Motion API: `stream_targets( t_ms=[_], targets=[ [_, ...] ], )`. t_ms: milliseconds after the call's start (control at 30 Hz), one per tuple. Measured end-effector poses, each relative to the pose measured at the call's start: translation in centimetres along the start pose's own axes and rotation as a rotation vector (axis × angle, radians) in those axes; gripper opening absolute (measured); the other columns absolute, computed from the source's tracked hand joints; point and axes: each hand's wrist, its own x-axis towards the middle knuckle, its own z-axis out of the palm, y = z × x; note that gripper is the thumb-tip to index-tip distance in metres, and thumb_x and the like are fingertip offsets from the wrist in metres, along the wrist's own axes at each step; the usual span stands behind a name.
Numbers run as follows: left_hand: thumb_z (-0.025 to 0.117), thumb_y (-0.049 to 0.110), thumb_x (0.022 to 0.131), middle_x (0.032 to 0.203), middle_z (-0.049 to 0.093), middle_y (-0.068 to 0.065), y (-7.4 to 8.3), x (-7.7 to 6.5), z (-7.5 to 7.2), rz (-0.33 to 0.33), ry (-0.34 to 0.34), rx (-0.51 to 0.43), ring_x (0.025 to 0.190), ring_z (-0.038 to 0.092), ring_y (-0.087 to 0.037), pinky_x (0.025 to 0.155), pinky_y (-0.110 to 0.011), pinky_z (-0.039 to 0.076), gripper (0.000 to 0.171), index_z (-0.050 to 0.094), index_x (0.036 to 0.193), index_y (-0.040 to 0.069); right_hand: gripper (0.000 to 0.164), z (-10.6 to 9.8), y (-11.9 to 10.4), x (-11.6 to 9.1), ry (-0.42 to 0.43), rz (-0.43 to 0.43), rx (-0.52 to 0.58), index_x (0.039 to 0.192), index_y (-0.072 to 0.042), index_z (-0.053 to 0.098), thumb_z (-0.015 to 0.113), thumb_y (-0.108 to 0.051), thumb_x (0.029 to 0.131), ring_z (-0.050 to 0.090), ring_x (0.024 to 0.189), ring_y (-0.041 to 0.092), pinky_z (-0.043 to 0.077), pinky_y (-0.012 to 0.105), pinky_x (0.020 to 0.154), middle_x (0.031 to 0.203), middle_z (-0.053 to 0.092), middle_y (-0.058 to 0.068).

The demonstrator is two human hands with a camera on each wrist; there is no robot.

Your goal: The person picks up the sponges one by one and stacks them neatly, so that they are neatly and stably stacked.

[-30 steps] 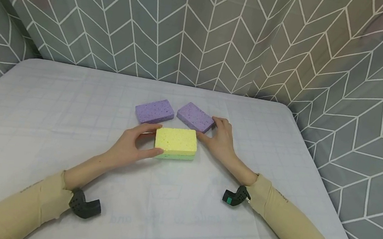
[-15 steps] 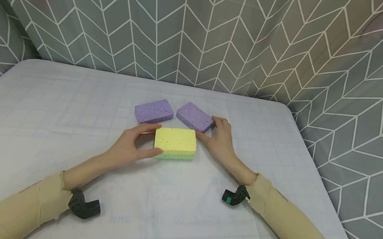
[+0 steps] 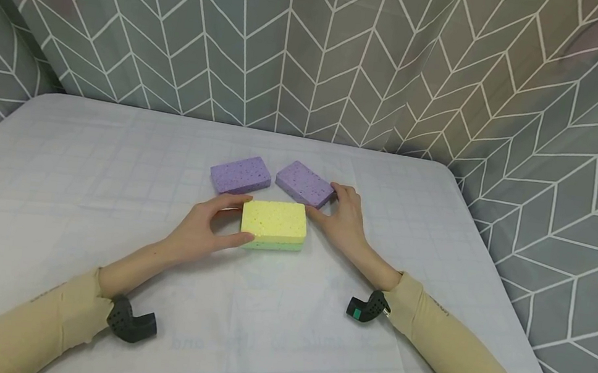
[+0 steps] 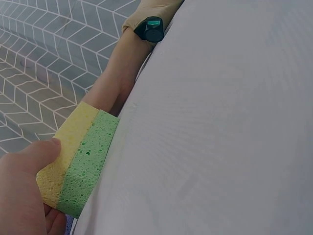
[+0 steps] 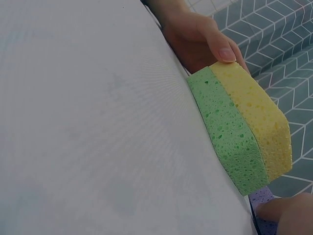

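Note:
Near the middle of the table, a yellow sponge lies flat on a green sponge, their edges lined up. My left hand grips the yellow one at its left end, thumb at the near side and fingers at the far side. In the left wrist view the thumb presses on the yellow sponge, above the green sponge. Behind the stack lie two purple sponges, the left one and the right one, angled apart. My right hand holds the right purple sponge by its right end, between thumb and fingers.
A white cloth with a faint grid covers the table. Behind and to the right hangs a grey curtain with white zigzag lines. Both wrists carry small black cameras, the left camera and the right camera, low over the cloth.

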Motion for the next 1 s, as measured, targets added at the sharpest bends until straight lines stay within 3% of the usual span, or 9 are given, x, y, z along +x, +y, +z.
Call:
stream_targets(
  t_ms=[1000],
  targets=[
    [0.084,0.018,0.082,0.140,0.057,-0.008,0.03,-0.01,0.06,0.008,0.009,0.000,0.128,0.057,-0.025,0.112,-0.039,0.046,0.072,0.051,0.143,0.004,0.079,-0.05,-0.02,-0.11,0.004,-0.008,0.007,0.145,0.005,0.042,0.076,-0.036,0.087,0.041,0.131,0.033,0.039,0.048,0.113,0.137,0.047,0.020]
  ],
)
